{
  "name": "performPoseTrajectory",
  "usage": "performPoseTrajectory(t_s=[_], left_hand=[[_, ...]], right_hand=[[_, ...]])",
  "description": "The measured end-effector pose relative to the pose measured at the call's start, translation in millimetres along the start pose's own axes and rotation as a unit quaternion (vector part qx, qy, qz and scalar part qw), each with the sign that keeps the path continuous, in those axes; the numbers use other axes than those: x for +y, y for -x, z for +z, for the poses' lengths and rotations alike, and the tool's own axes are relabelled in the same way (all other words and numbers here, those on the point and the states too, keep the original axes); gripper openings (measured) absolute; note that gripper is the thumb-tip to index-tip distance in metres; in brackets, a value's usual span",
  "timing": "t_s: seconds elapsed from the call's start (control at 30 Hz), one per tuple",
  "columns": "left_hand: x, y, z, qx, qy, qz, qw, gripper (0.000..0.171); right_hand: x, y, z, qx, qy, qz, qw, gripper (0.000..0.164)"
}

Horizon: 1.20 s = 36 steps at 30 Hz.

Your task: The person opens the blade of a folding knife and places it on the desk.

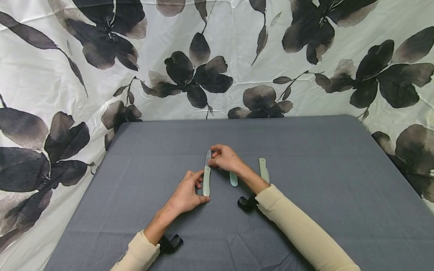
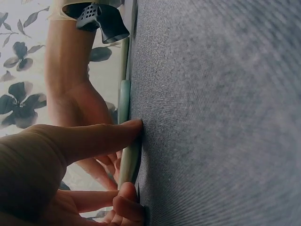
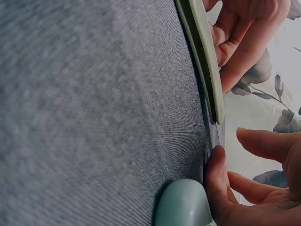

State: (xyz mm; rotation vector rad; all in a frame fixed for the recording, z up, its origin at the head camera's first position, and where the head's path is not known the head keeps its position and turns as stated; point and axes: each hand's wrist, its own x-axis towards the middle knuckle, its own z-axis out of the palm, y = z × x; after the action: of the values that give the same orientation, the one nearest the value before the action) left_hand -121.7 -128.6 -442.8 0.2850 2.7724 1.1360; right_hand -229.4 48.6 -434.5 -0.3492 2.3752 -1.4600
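A small knife [image 1: 207,177] with a pale green handle lies on the grey cloth, its blade pointing away from me. My left hand [image 1: 185,192] holds the handle lengthwise, thumb at the butt and fingertips along its left side near the blade. On the blade's right side is my right hand [image 1: 226,158], its fingertips touching around the blade. In the right wrist view the blade [image 3: 217,134] shows beside the right thumb, the other fingers spread loosely. A teal rounded handle [image 1: 233,179] pokes out under the right wrist, the rest of it hidden.
Farther right lies another pale green handle [image 1: 262,167] with a hole at its far end, partly covered by the right forearm. Grey cloth covers the table [image 1: 305,143]. A white floral sheet [image 1: 237,75] hangs behind it. Black wrist cameras [image 1: 247,203] sit below both wrists.
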Motion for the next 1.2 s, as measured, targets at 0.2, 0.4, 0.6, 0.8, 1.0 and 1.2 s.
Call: performPoseTrajectory(t_s=[0.2, 0.4, 0.6, 0.8, 1.0, 1.2], left_hand=[[-0.9, -3.2, -1.3, -0.009, -0.007, -0.010, 0.9999, 0.088], [-0.2, -4.9, -2.9, -0.012, -0.010, -0.015, 0.9998, 0.089], [0.9, -4.4, -4.0, -0.016, -0.011, -0.017, 0.9997, 0.091], [3.4, -2.4, -5.5, 0.000, 0.004, -0.016, 0.9999, 0.093], [9.2, -2.7, -1.3, 0.072, 0.018, 0.031, 0.9967, 0.075], [15.4, -2.4, 7.1, 0.075, 0.044, 0.062, 0.9943, 0.056]], right_hand=[[-1, -3, 0, -0.018, 0.030, 0.000, 0.999, 0.057], [-6, -6, -1, -0.035, 0.050, 0.000, 0.998, 0.059], [-6, -6, -1, -0.039, 0.046, 0.011, 0.998, 0.060], [-3, -4, -5, -0.020, 0.011, 0.012, 1.000, 0.060], [1, 3, -15, 0.029, 0.000, -0.024, 0.999, 0.043], [8, 12, -27, 0.068, 0.023, -0.038, 0.997, 0.034]])
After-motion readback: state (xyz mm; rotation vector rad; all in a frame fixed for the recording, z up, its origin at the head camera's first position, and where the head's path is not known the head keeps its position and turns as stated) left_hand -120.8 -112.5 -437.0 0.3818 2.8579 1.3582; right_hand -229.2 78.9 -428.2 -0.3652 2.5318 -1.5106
